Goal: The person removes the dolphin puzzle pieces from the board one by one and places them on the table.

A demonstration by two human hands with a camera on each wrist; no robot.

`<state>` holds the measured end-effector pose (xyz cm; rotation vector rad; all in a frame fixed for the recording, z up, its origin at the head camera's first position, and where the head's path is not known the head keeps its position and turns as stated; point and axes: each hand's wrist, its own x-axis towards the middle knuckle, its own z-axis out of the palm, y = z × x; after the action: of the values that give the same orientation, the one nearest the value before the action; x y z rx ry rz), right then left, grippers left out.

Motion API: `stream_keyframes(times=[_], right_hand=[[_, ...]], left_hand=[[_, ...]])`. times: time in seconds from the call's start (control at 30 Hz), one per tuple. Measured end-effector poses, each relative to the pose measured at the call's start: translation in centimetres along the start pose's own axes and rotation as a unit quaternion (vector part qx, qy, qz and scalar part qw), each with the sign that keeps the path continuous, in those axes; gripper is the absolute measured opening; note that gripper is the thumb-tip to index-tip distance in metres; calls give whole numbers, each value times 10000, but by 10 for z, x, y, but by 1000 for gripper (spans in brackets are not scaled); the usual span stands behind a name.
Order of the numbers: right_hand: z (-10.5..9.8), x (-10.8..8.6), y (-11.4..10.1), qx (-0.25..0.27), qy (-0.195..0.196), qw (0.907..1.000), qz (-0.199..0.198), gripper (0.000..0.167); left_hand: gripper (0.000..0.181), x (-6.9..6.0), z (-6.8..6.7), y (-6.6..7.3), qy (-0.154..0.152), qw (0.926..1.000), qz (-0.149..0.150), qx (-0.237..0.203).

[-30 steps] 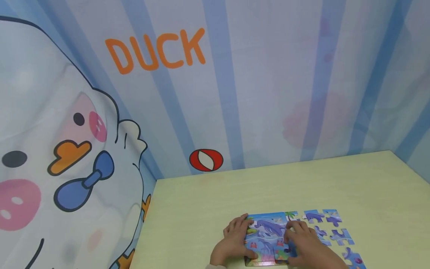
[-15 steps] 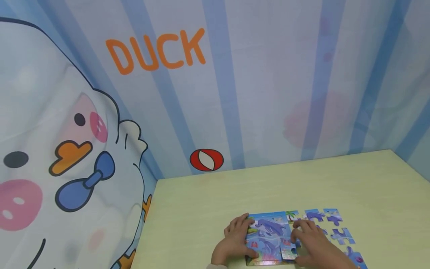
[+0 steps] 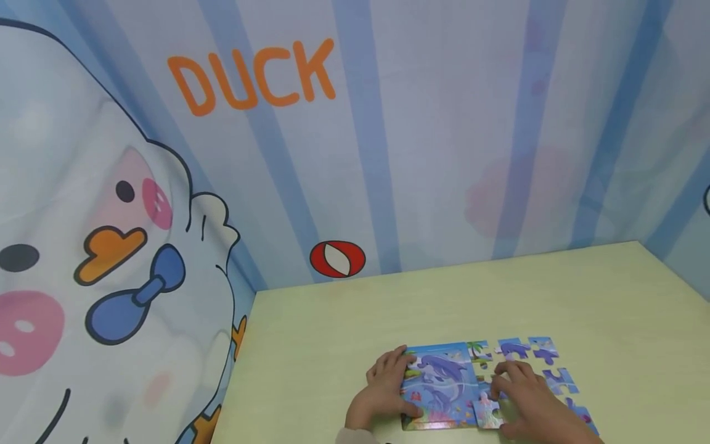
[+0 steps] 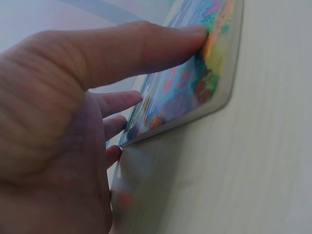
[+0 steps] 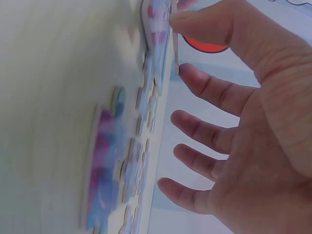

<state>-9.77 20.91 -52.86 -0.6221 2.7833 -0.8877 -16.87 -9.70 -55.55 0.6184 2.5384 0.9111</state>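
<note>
A dolphin picture puzzle board (image 3: 440,382) lies on the table. My left hand (image 3: 384,391) rests along its left side; in the left wrist view the straight thumb (image 4: 165,48) presses on the board's corner area while the other fingertips touch its edge. At the board's lower right, my right hand (image 3: 529,401) pinches a puzzle piece (image 3: 487,414) with pink and blue print. The right wrist view shows this thin piece (image 5: 176,48) edge-on between thumb and forefinger, the other fingers spread loosely. Part of the pieces beneath the right hand is hidden.
Loose puzzle pieces lie right of the board: a palm-tree piece (image 3: 479,350), a dolphin piece (image 3: 514,349), a corner piece (image 3: 543,345) and several others. Behind the pale yellow table (image 3: 333,333) hangs a striped cloth (image 3: 427,154) with a printed duck.
My right hand has moved right with the puzzle piece, from over the board to its right edge, uncovering more of the dolphin picture. The left hand stays on the board.
</note>
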Motion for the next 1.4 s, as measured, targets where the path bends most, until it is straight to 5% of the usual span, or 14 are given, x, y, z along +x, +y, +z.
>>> stream_keyframes(times=[0.47, 1.07, 1.4], right_hand=[[0, -13, 9, 20, -297, 9992, 256, 34], [8, -17, 14, -115, -95, 9999, 77, 34], [10, -17, 21, 41, -259, 9996, 130, 34]], left_hand=[[87, -9, -7, 5, -28, 9999, 15, 124], [86, -11, -12, 3, -49, 10000, 32, -40], [85, -10, -1, -4, 68, 10000, -15, 35]])
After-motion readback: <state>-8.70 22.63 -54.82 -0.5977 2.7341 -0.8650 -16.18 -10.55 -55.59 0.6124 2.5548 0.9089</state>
